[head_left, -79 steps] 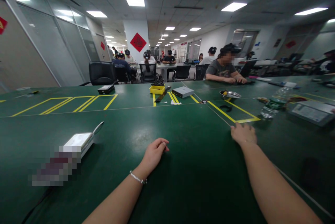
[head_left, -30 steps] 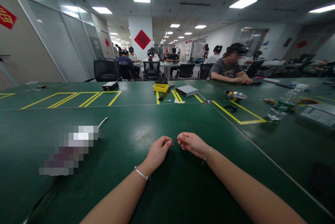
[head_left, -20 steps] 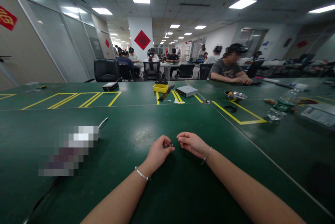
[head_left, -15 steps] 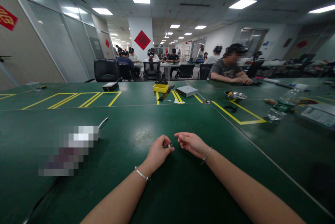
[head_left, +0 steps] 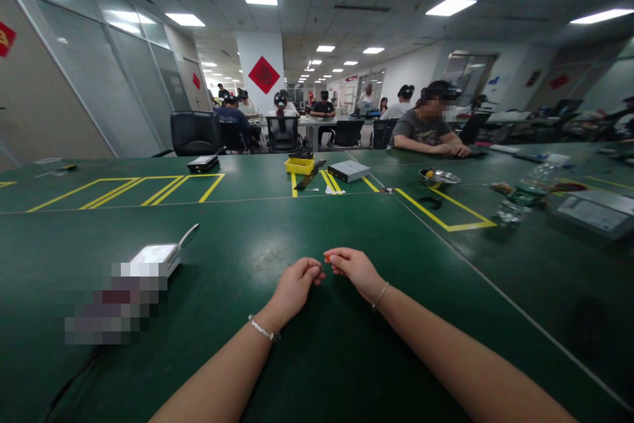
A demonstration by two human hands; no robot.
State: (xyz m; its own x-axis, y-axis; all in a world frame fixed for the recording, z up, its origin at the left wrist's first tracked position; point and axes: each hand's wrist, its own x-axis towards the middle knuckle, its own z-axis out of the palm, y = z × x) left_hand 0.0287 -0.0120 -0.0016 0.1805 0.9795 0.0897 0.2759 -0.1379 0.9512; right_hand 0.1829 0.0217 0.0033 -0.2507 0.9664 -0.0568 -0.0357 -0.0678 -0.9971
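The right hand (head_left: 360, 274) pinches a tiny orange piece (head_left: 327, 259), the left hand (head_left: 296, 286) a barely visible dark bit (head_left: 321, 269).

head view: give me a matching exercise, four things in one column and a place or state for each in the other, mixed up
Column one
1. person's bare right hand
2. yellow rectangular plastic tray
3. shallow round shiny metal bowl
4. clear plastic bottle with a green label

Column two
A. left of a flat grey box, far side of the table
B. beside a larger grey box with a white label
C. pinching a small orange-red piece
D. has something yellow at its left side

Pairs: 1-C, 2-A, 3-D, 4-B
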